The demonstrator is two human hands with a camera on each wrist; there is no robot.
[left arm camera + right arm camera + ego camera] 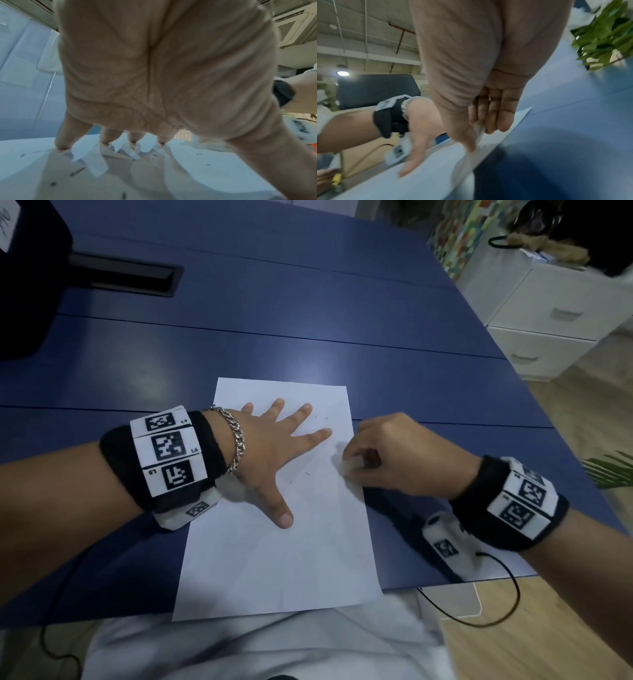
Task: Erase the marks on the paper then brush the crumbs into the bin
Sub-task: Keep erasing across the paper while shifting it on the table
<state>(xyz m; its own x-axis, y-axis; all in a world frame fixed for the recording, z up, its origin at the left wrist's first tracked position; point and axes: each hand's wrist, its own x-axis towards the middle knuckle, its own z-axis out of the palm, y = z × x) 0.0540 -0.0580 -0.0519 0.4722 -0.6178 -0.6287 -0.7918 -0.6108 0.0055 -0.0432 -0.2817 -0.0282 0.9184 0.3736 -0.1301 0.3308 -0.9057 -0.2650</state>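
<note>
A white sheet of paper (274,559) lies on the blue table (308,320) in front of me, its near end past the table edge. My left hand (274,446) lies flat on it with fingers spread, pressing it down; the left wrist view shows the fingertips (61,144) on the paper (214,169). Small dark crumbs or short marks (307,473) are scattered around the fingers. My right hand (380,453) pinches a small pale eraser (349,465) against the paper's right edge; the right wrist view shows the eraser (478,129) between thumb and fingers.
A black recessed cable box (120,277) sits in the table at the far left, beside a dark chair back (27,278). White drawers (548,320) stand to the right, and green plant leaves (613,470) at the table's right edge. No bin is in view.
</note>
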